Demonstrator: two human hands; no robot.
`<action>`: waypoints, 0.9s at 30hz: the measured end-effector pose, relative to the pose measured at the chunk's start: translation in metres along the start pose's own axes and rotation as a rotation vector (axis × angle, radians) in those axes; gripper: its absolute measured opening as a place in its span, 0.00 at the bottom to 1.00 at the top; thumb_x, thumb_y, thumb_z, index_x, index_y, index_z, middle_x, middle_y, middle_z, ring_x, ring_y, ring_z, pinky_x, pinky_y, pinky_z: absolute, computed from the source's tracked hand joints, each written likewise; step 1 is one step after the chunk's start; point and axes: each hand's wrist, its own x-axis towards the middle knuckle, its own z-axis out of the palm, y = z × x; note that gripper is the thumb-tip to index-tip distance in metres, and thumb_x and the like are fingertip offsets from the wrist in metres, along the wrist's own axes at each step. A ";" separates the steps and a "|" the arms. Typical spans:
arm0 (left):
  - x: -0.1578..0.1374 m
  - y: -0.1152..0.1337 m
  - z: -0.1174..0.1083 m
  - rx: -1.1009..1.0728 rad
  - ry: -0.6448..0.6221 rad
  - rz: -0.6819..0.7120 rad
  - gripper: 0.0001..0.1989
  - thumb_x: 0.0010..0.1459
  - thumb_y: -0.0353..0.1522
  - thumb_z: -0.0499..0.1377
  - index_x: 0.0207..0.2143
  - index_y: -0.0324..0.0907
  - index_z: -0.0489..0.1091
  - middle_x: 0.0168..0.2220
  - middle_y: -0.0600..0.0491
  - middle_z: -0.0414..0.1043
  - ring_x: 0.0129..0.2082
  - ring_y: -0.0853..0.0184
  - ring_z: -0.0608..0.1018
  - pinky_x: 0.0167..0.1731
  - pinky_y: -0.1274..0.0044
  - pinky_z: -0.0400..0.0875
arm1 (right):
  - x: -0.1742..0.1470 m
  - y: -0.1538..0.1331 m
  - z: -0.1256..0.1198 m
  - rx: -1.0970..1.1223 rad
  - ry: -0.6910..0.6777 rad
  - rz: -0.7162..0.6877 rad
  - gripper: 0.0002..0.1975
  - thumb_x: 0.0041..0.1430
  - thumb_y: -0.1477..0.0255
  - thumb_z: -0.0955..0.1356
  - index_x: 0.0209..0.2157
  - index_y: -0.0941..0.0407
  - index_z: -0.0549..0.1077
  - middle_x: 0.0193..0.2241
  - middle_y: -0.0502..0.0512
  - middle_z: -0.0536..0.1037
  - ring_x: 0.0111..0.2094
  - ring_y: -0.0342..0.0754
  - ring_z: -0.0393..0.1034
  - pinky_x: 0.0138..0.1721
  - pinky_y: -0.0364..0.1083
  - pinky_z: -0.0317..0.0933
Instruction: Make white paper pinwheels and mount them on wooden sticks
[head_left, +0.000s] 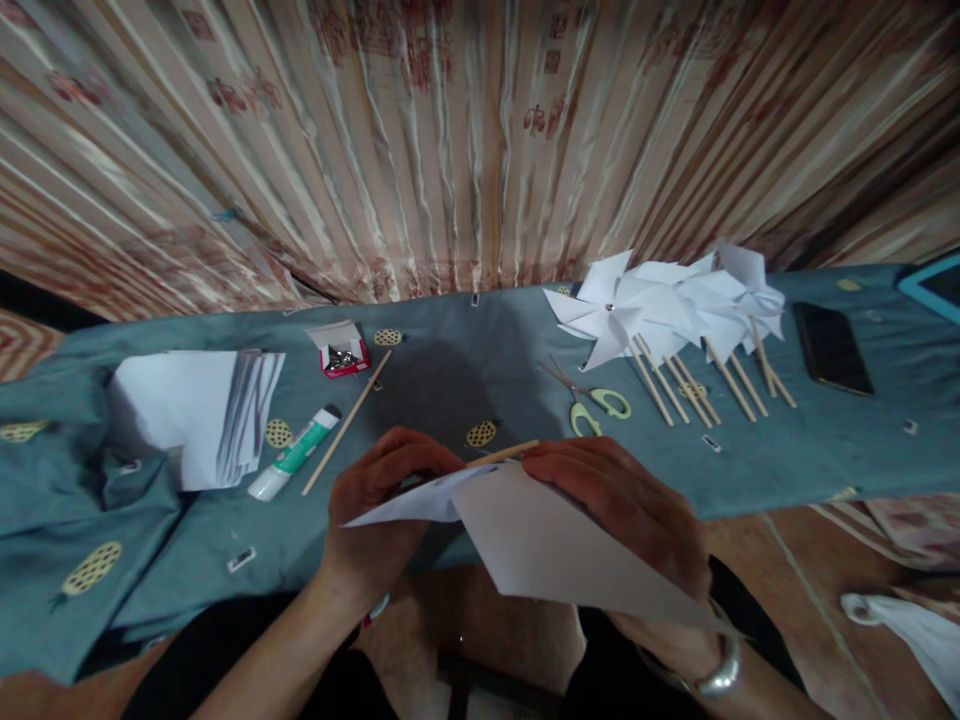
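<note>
A white paper pinwheel (pixel 532 535) is between my hands at the table's front edge, its folded blades seen nearly from the side. Against its top edge lies a wooden stick (pixel 506 453), mostly hidden by fingers and paper. My left hand (pixel 382 500) closes on the pinwheel's left side near the stick, fingertips at the paper's centre. My right hand (pixel 622 495) wraps over its right side, and the fingers press near the stick's right end. Beyond them, green-handled scissors (pixel 592 395) lie with blades parted. A loose wooden stick (pixel 347 422) rests left of my left hand.
Stacked white paper sheets (pixel 195 410), a glue stick (pixel 295 453) and an open red box of metal pieces (pixel 344 356) lie left. Several finished pinwheels (pixel 667 300) are piled at right beside a dark phone (pixel 832 346). A curtain (pixel 465 150) hangs behind the cloth-covered table (pixel 480 350).
</note>
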 end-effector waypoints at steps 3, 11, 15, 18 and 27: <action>0.000 -0.001 0.000 0.018 0.000 -0.007 0.04 0.49 0.27 0.62 0.24 0.44 0.76 0.25 0.56 0.74 0.24 0.71 0.77 0.23 0.82 0.70 | 0.000 0.000 0.001 0.003 0.014 0.007 0.13 0.60 0.74 0.66 0.47 0.58 0.73 0.40 0.59 0.81 0.43 0.53 0.76 0.44 0.52 0.73; 0.000 -0.001 0.001 -0.002 0.005 0.003 0.04 0.50 0.28 0.63 0.25 0.45 0.76 0.25 0.57 0.75 0.24 0.71 0.77 0.23 0.83 0.69 | -0.002 0.001 0.004 0.047 0.045 0.014 0.13 0.62 0.72 0.65 0.47 0.59 0.73 0.40 0.60 0.81 0.43 0.53 0.76 0.44 0.52 0.72; 0.000 0.000 0.000 -0.015 0.014 -0.020 0.04 0.49 0.28 0.62 0.25 0.45 0.76 0.25 0.57 0.75 0.24 0.71 0.77 0.23 0.82 0.70 | -0.002 0.001 0.003 0.043 0.024 0.015 0.13 0.63 0.70 0.66 0.47 0.59 0.73 0.40 0.60 0.81 0.43 0.53 0.76 0.44 0.52 0.72; 0.000 0.000 0.000 -0.016 0.008 -0.048 0.05 0.49 0.28 0.62 0.24 0.47 0.76 0.25 0.57 0.75 0.24 0.70 0.77 0.24 0.81 0.71 | -0.001 0.001 0.002 0.022 0.002 0.012 0.13 0.63 0.71 0.66 0.48 0.58 0.72 0.40 0.59 0.81 0.43 0.53 0.76 0.43 0.52 0.72; 0.000 0.000 0.001 -0.085 -0.015 -0.080 0.07 0.47 0.26 0.62 0.23 0.47 0.76 0.25 0.56 0.74 0.23 0.69 0.76 0.23 0.81 0.70 | -0.001 0.000 0.005 0.027 0.044 -0.008 0.15 0.60 0.76 0.65 0.49 0.58 0.71 0.40 0.59 0.81 0.43 0.53 0.75 0.45 0.53 0.72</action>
